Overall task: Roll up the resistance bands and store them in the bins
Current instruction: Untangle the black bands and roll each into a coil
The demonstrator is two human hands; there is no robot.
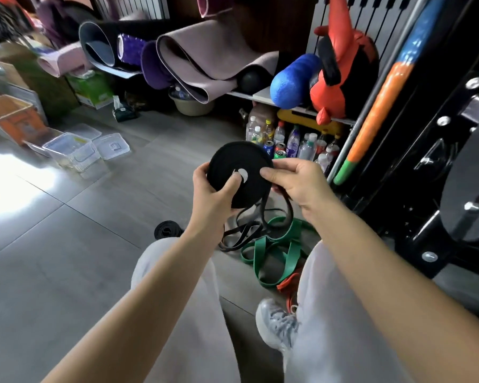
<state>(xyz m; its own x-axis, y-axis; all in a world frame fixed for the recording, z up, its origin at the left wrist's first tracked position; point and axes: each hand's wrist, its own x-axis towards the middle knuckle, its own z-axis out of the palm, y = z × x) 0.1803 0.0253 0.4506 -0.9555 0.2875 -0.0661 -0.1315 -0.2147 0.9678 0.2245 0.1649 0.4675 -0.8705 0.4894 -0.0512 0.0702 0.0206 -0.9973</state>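
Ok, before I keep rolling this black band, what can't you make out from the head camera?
All head view:
- Black band roll: left hand and right hand cover its edges; its loose tail's length is lost in the tangle with the green band.
- Orange band: mostly hidden behind the right leg.
- Small black roll on the floor: partly hidden by the left knee.
- Clear bins: contents unreadable, small and beside floor glare.

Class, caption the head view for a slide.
Left hand and right hand hold a half-rolled black band above a loose green band.
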